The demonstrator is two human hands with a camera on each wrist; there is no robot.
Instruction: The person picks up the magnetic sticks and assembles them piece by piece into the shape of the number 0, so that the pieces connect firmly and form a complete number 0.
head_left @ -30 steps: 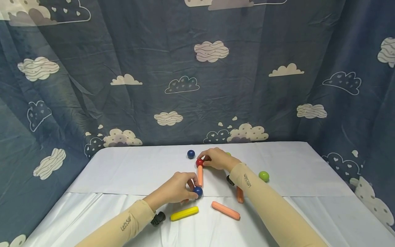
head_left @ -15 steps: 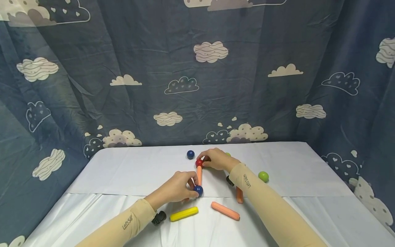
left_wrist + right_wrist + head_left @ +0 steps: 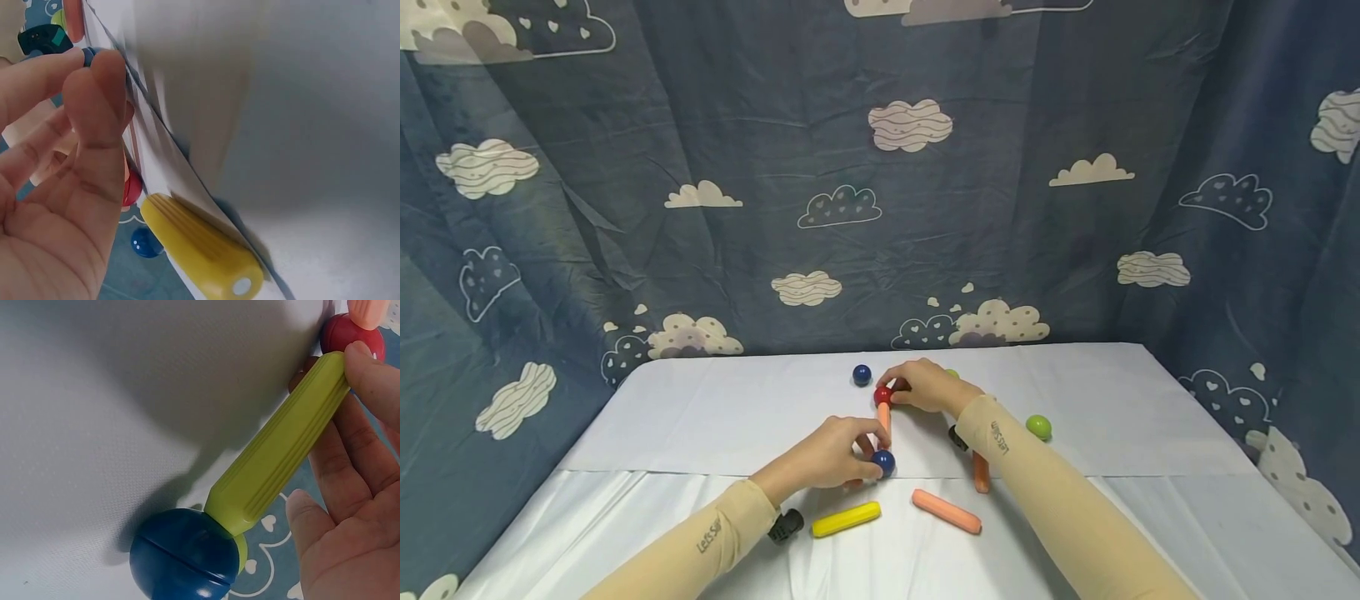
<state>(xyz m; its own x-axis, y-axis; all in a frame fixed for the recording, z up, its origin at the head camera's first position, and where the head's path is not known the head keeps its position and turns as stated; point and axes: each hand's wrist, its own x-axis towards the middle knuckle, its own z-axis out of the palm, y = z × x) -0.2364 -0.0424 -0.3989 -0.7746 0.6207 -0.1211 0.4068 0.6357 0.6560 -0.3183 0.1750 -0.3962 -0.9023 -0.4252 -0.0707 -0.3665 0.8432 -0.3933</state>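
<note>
My left hand (image 3: pixel 831 454) pinches a blue ball (image 3: pixel 886 464) between thumb and fingers, right at the near end of a peach-orange rod (image 3: pixel 883 423). The far end of that rod meets a red ball (image 3: pixel 882 395), which my right hand (image 3: pixel 928 387) pinches. In the right wrist view, a ribbed lime-green rod (image 3: pixel 278 447) runs from beside the red ball (image 3: pixel 351 336) and the right thumb to another blue ball (image 3: pixel 184 556). That rod and ball are hidden behind the hand and arm in the head view.
A yellow rod (image 3: pixel 846 519) and an orange rod (image 3: pixel 947 512) lie on the white-covered table (image 3: pixel 880 567) near me. Another orange rod (image 3: pixel 981 473) is partly under the right forearm. A loose blue ball (image 3: pixel 862 375) sits at the back, and a green ball (image 3: pixel 1039 427) to the right.
The left hand has shifted the blue ball slightly forward and right, against the near end of the orange rod. The right hand stays at the red ball.
</note>
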